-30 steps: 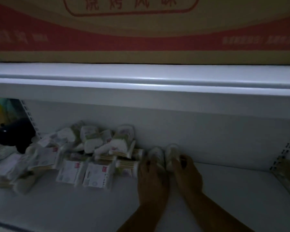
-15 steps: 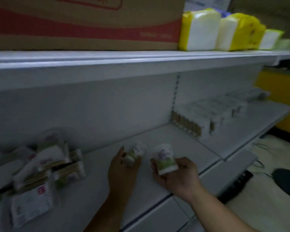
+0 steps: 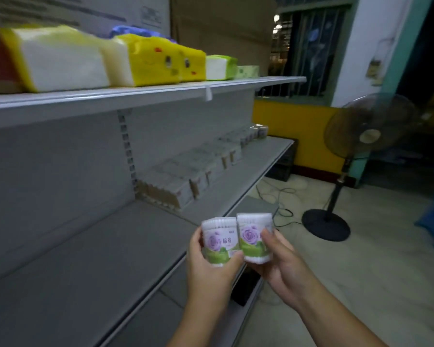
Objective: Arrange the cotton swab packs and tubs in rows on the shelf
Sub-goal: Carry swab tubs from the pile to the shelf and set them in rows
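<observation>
Room: dim shop aisle; grey metal shelving on the left, pale floor [image 3: 361, 284] on the right
Tub one: the left tub [image 3: 219, 242] of cotton swabs, round, with a purple rose and a green band on its label; upright, in the air just off the front edge of the middle shelf [image 3: 85, 259]; its side touches the other tub
Tub two: the right tub [image 3: 253, 236], same label; upright, a little higher; also in the air, resting on no shelf
Holding one: the left hand [image 3: 206, 266] grasps the left tub; fingers behind it, thumb across the lower front
Holding two: the right hand [image 3: 281, 261] grasps the right tub; thumb on its front, fingers under and behind
Rows: cotton swab packs [image 3: 186, 176] lined up at the back of the middle shelf, farther along; blurred; small tubs [image 3: 258, 130] at the far end
Below: dark flat object [image 3: 246, 284] on the lower shelf under the hands; I cannot tell what it is
Above: upper shelf [image 3: 135, 92] with white and yellow tissue packs [image 3: 60, 58] in a line; cardboard boxes [image 3: 223, 33] behind them
Beyond: black pedestal fan [image 3: 356, 136] standing on the floor; cables [image 3: 283, 211] near its base; yellow wall [image 3: 293, 136] under a barred window [image 3: 308, 46]
</observation>
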